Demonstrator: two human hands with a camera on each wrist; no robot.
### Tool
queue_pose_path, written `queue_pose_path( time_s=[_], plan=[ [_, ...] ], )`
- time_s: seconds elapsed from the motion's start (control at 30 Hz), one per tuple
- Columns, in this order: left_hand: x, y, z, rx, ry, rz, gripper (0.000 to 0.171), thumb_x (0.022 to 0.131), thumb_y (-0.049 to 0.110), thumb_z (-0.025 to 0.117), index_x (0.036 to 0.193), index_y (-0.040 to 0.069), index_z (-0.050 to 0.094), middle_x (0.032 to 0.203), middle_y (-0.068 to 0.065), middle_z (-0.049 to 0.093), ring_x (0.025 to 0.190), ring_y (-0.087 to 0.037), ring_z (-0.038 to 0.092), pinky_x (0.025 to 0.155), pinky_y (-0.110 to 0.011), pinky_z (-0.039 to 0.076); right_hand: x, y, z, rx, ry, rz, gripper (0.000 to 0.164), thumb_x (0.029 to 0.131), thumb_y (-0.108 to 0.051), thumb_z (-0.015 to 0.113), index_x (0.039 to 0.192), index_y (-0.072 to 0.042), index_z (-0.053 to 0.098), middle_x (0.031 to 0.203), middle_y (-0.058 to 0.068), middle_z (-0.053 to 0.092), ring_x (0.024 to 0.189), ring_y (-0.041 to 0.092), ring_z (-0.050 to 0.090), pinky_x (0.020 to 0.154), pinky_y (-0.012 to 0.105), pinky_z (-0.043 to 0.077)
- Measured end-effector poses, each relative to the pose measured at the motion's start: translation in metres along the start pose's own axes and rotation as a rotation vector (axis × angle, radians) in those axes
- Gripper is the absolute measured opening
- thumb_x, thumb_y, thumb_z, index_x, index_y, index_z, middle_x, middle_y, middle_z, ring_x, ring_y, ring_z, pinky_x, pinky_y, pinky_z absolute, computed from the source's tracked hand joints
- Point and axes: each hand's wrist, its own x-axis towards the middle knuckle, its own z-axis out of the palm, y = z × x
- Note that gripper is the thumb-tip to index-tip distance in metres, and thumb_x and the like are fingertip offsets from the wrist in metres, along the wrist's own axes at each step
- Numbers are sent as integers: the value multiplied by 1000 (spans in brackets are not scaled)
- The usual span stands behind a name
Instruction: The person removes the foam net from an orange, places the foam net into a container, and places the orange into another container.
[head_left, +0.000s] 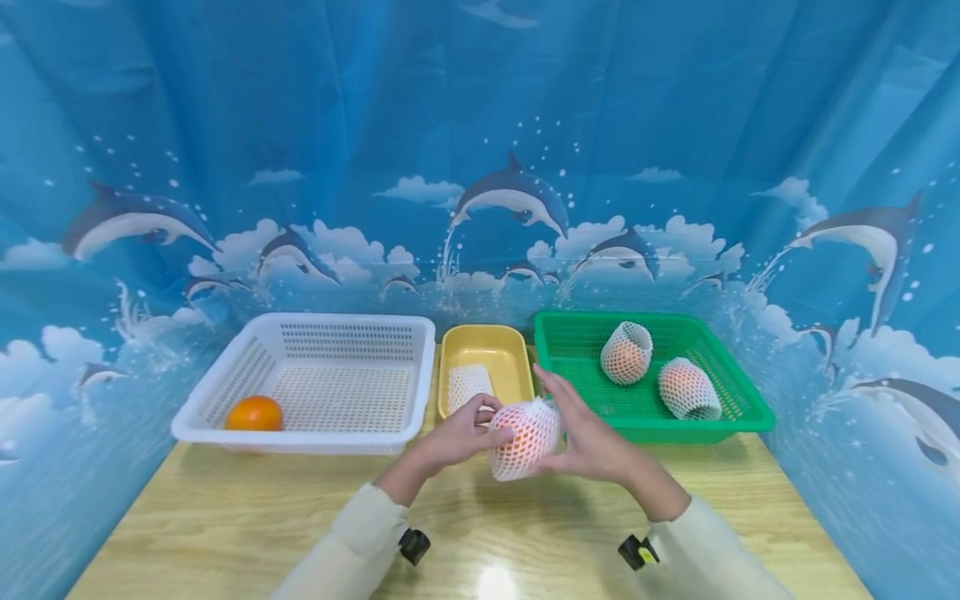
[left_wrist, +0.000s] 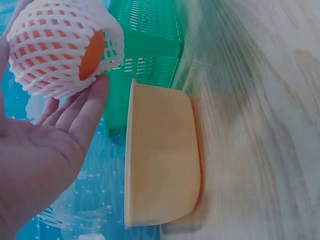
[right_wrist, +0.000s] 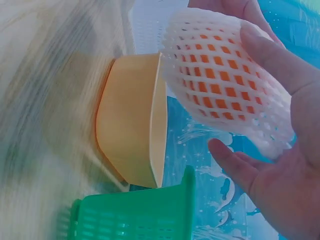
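Observation:
Above the near edge of the yellow tray (head_left: 453,350), an orange in a white foam net (head_left: 525,440) is held up off the table. My left hand (head_left: 459,433) grips it, thumb across the front and fingers behind. The net's open end shows bare orange peel in the left wrist view. On its other side my right hand (head_left: 592,437) rests its thumb against the net, while the fingers (right_wrist: 232,162) stretch out apart from it. The net's gathered end (right_wrist: 272,145) lies between that thumb and those fingers. An empty foam net (head_left: 469,383) lies in the yellow tray.
At the left stands a white basket (head_left: 345,325) with one bare orange (head_left: 254,413) in its near-left corner. A green basket (head_left: 581,408) at the right holds two netted fruits (head_left: 626,354). A dolphin-print curtain (head_left: 480,100) hangs behind the wooden table (head_left: 247,517).

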Motion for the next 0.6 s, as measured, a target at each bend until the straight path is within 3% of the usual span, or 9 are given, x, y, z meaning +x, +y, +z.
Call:
queue_pose_path(
  time_s=[0.07,0.17,0.27,0.47,0.6],
  plan=[
    [-1,-1,-1,-27,8,-17,65,90,38,69,134,3,36,133,-24,53,116,-35,59,97,-45,49,0,1,1,27,16,20,128,65,-37,90,157,-24,3,157,14,19,132,39,39,95,55,48],
    [-4,-4,-3,-53,13,-35,80,89,34,71,149,7,25,139,-24,48,120,-36,56,99,-47,48,0,3,3,83,19,51,130,66,-37,90,156,-26,-3,156,16,22,127,37,46,92,45,53],
    [-8,-6,-5,-67,10,-22,87,89,31,71,154,7,18,140,-23,44,120,-36,54,99,-47,48,1,5,5,125,20,60,126,70,-37,87,157,-24,-3,153,19,30,121,36,53,90,40,55],
    [-17,-9,-6,-59,48,3,77,87,26,74,148,3,32,141,-21,45,123,-36,52,96,-41,51,0,8,14,145,-2,24,85,81,-36,77,147,-1,36,132,15,56,108,28,62,89,45,54],
    [-24,-12,-5,-46,93,-18,76,86,25,75,145,2,33,140,-22,46,123,-37,53,96,-43,51,-2,7,23,154,-49,14,71,86,-36,73,140,1,47,121,10,64,101,21,64,90,40,55]
  ],
)
